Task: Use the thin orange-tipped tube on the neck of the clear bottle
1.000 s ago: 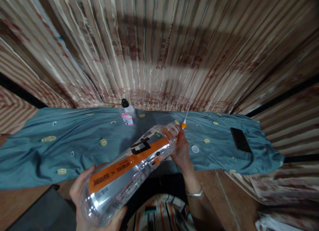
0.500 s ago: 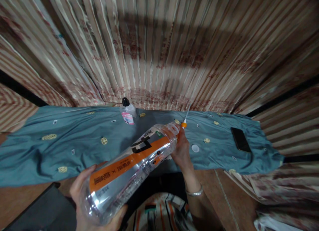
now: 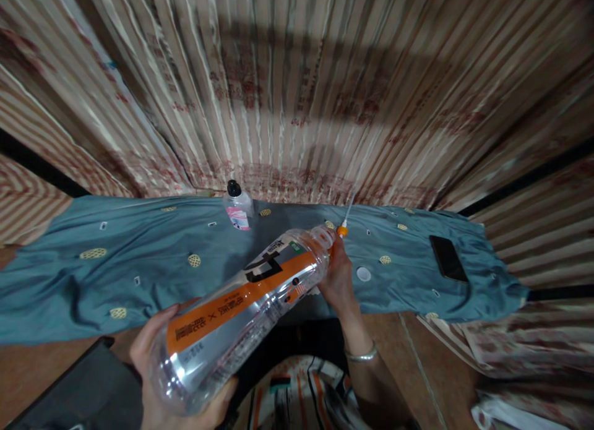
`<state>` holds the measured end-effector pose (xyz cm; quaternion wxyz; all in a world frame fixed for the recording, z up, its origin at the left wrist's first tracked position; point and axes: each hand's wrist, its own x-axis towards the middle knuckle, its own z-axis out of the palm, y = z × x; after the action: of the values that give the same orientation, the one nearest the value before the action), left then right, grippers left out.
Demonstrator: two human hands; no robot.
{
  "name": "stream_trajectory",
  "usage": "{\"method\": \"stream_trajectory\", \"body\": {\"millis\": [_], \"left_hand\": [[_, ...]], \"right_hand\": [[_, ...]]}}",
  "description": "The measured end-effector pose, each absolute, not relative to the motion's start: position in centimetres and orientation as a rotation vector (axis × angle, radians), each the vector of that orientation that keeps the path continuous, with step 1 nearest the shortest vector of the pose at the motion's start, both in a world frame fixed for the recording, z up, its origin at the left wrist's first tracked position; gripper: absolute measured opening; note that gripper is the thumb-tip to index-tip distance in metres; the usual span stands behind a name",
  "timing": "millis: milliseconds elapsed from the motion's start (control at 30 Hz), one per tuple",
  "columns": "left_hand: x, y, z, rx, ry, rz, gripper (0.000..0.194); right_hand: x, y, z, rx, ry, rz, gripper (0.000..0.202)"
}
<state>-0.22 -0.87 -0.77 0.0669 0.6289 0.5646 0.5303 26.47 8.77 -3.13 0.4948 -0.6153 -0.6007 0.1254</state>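
Shirt (image 3: 297, 396): striped, pale fabric with orange and black lines, nearest the camera.
Left hand (image 3: 146, 377): curled around the base of the large bottle, thumb and fingers on opposite sides.
Large bottle (image 3: 241, 312): clear, glossy plastic with a silver and orange label, tilted, neck toward the upper right, held over the bench; its contents cannot be made out behind the label.
Right hand (image 3: 341, 281): beside the bottle's neck, fingers closed on the nozzle.
Bracelet (image 3: 362, 354): shiny, silver-coloured metal, on the right wrist.
Nozzle (image 3: 342, 231): orange collar and white tip, with a thin, straight, translucent tube slanting away, just beside the bottle's mouth.
Bench (image 3: 153, 232): covered in wrinkled blue-green cloth with yellow oval prints.
Disc (image 3: 364, 273): round, whitish, flat on the cloth.
Phone (image 3: 448, 258): dark, smooth rectangle, lying at the right.
Small bottle (image 3: 238, 213): upright, translucent, black cap, pink-and-white label; fill level unclear.
Curtain (image 3: 288, 77): pleated, striped fabric with reddish prints, behind everything.
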Motion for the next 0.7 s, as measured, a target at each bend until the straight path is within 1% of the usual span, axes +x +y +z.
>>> {"method": "stream_trajectory", "body": {"millis": [67, 200, 400, 567, 700], "left_hand": [[-0.2, -0.7, -0.5, 2.027, 1.675, 1.562, 0.092], [-0.1, -0.5, 0.0, 2.123, 1.647, 1.547, 0.097], [0.1, -0.4, 0.5, 2.196, 1.625, 1.552, 0.093], [0.0, -0.3, 0.3, 2.195, 1.608, 1.566, 0.095], [-0.1, -0.4, 0.3, 2.202, 1.605, 1.550, 0.092]], "right_hand": [[26.5, 8.8, -3.1, -1.487, -1.460, 0.303, 0.063], [26.5, 8.8, -3.1, -1.464, -1.482, 0.279, 0.065], [26.6, 8.7, -3.1, -1.482, -1.496, 0.266, 0.061], [26.8, 8.7, -3.2, -1.454, -1.517, 0.281, 0.068], [26.7, 8.8, -3.2, -1.453, -1.502, 0.284, 0.064]]}}
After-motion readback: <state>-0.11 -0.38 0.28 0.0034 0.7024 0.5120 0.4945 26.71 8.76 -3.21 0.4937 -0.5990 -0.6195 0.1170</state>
